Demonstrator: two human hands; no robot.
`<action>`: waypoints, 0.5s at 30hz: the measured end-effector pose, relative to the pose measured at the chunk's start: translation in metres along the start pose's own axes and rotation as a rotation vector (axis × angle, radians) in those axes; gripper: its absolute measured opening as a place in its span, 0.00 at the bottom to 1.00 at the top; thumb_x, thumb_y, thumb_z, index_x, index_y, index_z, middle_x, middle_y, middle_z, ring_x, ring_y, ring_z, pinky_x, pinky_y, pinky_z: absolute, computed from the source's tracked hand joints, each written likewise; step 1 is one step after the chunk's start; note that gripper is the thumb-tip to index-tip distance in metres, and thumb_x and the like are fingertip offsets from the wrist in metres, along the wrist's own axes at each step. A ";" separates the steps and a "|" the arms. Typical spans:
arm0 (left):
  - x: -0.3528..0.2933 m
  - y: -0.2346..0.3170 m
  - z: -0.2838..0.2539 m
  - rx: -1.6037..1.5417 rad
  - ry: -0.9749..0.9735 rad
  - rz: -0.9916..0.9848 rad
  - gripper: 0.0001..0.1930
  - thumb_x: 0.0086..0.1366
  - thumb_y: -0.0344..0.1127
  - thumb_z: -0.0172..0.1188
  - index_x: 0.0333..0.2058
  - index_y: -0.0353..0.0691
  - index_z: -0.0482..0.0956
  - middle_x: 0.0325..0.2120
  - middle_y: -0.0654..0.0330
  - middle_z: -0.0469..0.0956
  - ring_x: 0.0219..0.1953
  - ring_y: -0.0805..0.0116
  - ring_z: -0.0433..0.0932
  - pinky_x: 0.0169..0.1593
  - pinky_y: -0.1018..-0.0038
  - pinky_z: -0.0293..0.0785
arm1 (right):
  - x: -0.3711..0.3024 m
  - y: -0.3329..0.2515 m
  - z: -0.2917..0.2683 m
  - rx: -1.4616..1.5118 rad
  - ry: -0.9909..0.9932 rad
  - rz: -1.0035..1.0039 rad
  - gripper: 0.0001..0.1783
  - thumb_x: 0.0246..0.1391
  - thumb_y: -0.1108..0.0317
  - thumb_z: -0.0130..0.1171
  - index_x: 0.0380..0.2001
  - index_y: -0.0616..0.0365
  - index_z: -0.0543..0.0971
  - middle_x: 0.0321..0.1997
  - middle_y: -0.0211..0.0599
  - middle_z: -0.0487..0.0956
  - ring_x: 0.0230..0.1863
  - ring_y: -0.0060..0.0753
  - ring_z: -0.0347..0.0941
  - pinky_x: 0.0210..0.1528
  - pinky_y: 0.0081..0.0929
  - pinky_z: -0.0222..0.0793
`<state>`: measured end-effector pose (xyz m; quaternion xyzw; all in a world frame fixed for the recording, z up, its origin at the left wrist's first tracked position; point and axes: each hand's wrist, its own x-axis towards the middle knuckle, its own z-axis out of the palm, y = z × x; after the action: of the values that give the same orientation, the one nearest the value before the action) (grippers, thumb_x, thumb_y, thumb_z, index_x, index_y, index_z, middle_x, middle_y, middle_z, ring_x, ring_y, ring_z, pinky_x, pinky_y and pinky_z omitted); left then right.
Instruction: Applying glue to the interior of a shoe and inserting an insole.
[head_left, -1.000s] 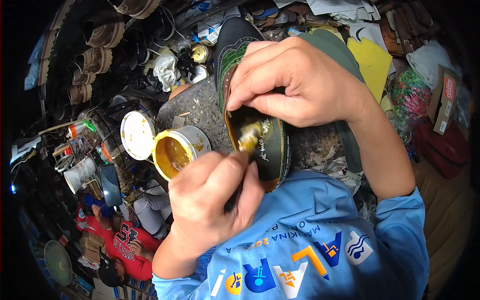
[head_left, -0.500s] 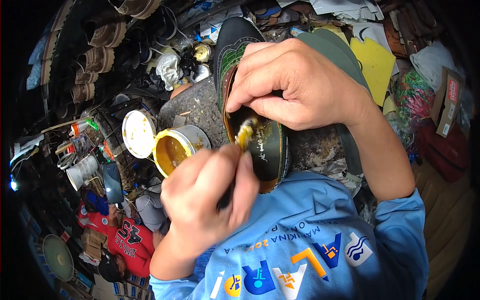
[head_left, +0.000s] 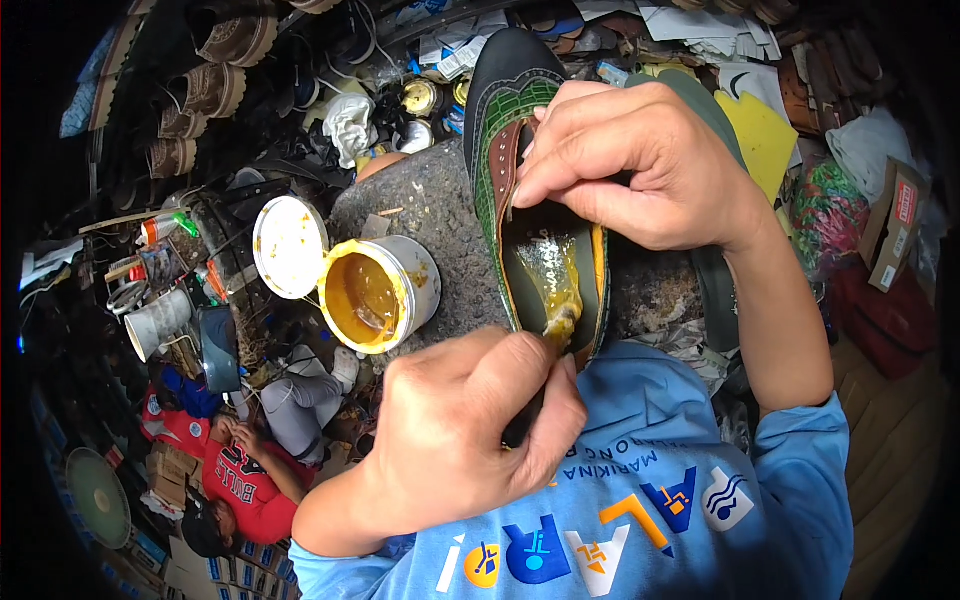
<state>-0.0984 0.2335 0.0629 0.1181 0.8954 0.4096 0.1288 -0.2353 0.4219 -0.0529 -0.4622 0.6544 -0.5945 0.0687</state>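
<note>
A wingtip shoe [head_left: 508, 88] with a black toe cap, green scaly panels and a brown lace panel lies with its toe away from me. My right hand [head_left: 640, 165] pinches the edge of its opening near the laces. In my left hand [head_left: 465, 425] is a small brush [head_left: 563, 318], its bristles coated in yellow paste and touching the insole near the heel. A wet yellowish streak [head_left: 555, 265] runs along the dark insole. Left of the shoe, an uncapped white tub [head_left: 425, 275] holds amber-yellow glue-like paste, its smeared lid [head_left: 290, 247] tipped out beside it.
Under the tub and shoe is a rough stone block [head_left: 455, 215]. A dark green sole-shaped piece [head_left: 715, 300] lies beyond my right hand. Yellow sheet [head_left: 762, 140], small tins [head_left: 421, 97] and scraps crowd around. At lower left sits a person in red [head_left: 245, 480].
My left hand has drawn the brush from mid-insole back toward the heel, and the yellow streak is now in plain sight. The right hand keeps its pinch; the whole view has shifted slightly.
</note>
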 end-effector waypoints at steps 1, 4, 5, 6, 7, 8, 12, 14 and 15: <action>0.003 -0.004 -0.001 0.029 0.052 0.053 0.03 0.57 0.18 0.64 0.31 0.29 0.83 0.21 0.54 0.81 0.20 0.64 0.81 0.27 0.72 0.76 | 0.001 -0.001 -0.001 -0.005 -0.001 -0.004 0.11 0.46 0.77 0.62 0.34 0.59 0.90 0.33 0.40 0.87 0.36 0.43 0.81 0.42 0.36 0.77; 0.023 -0.017 -0.004 0.074 0.170 0.049 0.02 0.60 0.20 0.65 0.32 0.29 0.84 0.23 0.52 0.81 0.24 0.64 0.81 0.31 0.73 0.76 | 0.001 -0.002 -0.003 -0.021 -0.015 -0.001 0.12 0.46 0.77 0.62 0.34 0.59 0.89 0.35 0.40 0.88 0.37 0.42 0.82 0.42 0.35 0.77; 0.030 -0.030 -0.003 0.042 0.153 0.071 0.02 0.61 0.22 0.65 0.33 0.30 0.85 0.23 0.53 0.82 0.25 0.65 0.81 0.32 0.73 0.75 | 0.001 -0.002 -0.003 -0.033 -0.023 0.003 0.12 0.46 0.77 0.62 0.34 0.60 0.89 0.35 0.41 0.88 0.37 0.42 0.82 0.43 0.34 0.77; 0.038 -0.039 -0.002 0.011 0.138 0.093 0.03 0.62 0.24 0.65 0.33 0.31 0.85 0.24 0.54 0.82 0.26 0.66 0.80 0.33 0.73 0.75 | 0.001 -0.003 -0.003 -0.035 -0.027 0.007 0.12 0.46 0.77 0.62 0.34 0.60 0.89 0.35 0.41 0.88 0.37 0.42 0.82 0.43 0.34 0.77; 0.039 -0.041 -0.006 -0.095 0.074 -0.020 0.04 0.63 0.26 0.65 0.34 0.31 0.85 0.24 0.58 0.82 0.27 0.72 0.79 0.34 0.74 0.74 | 0.000 -0.004 -0.003 -0.027 -0.024 0.020 0.12 0.46 0.78 0.62 0.35 0.60 0.89 0.35 0.41 0.88 0.37 0.42 0.83 0.43 0.34 0.77; 0.039 -0.036 -0.011 -0.142 0.046 -0.176 0.04 0.62 0.24 0.63 0.33 0.31 0.85 0.25 0.61 0.83 0.28 0.76 0.78 0.34 0.75 0.74 | 0.000 -0.005 -0.003 -0.018 -0.022 0.034 0.12 0.46 0.78 0.63 0.35 0.60 0.89 0.35 0.41 0.88 0.38 0.42 0.83 0.44 0.34 0.78; 0.045 -0.037 -0.027 -0.229 -0.183 -0.232 0.04 0.60 0.24 0.62 0.32 0.31 0.85 0.25 0.62 0.82 0.28 0.76 0.78 0.34 0.75 0.73 | 0.000 -0.005 -0.003 -0.018 -0.021 0.018 0.12 0.46 0.78 0.63 0.35 0.60 0.90 0.35 0.40 0.88 0.38 0.41 0.83 0.44 0.33 0.78; 0.045 -0.040 -0.028 -0.274 -0.284 -0.277 0.04 0.58 0.23 0.63 0.32 0.31 0.85 0.24 0.60 0.82 0.27 0.74 0.78 0.33 0.74 0.73 | -0.001 -0.007 -0.005 0.010 -0.060 0.069 0.14 0.43 0.82 0.64 0.35 0.63 0.89 0.35 0.42 0.87 0.40 0.42 0.82 0.51 0.39 0.74; 0.046 -0.044 -0.027 -0.215 -0.235 -0.100 0.04 0.56 0.23 0.64 0.31 0.31 0.85 0.23 0.59 0.81 0.27 0.71 0.79 0.33 0.74 0.73 | 0.000 -0.008 -0.006 0.010 -0.060 0.069 0.14 0.43 0.82 0.64 0.35 0.63 0.89 0.35 0.42 0.87 0.40 0.42 0.82 0.51 0.39 0.74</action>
<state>-0.1551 0.2006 0.0402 0.1059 0.8300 0.4794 0.2648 -0.2346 0.4274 -0.0442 -0.4567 0.6645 -0.5810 0.1113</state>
